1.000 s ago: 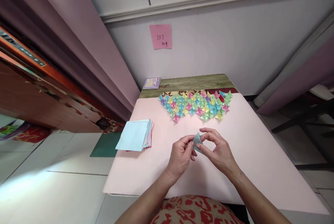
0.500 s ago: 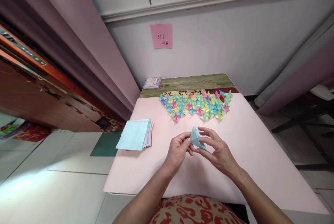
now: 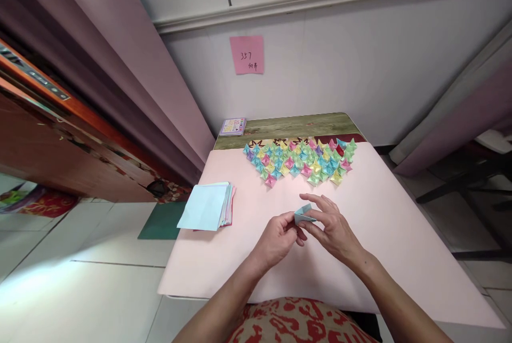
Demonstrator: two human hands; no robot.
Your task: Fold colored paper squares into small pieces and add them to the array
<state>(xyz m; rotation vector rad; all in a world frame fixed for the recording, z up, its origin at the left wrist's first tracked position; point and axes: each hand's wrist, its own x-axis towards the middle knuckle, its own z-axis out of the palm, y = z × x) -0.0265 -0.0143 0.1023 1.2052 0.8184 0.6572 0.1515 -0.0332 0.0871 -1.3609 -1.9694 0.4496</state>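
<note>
Pinched between left hand [image 3: 280,239] and right hand [image 3: 332,225], just above the worktop [image 3: 400,236]: folded blue paper [image 3: 304,216]. Beyond both, well apart, rows of coloured folded pieces [image 3: 300,161]. Left of left hand, stack of paper squares [image 3: 206,206].

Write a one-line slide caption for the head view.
Left hand and right hand pinch a folded blue paper over the pink table, colourful folded pieces beyond.
</note>
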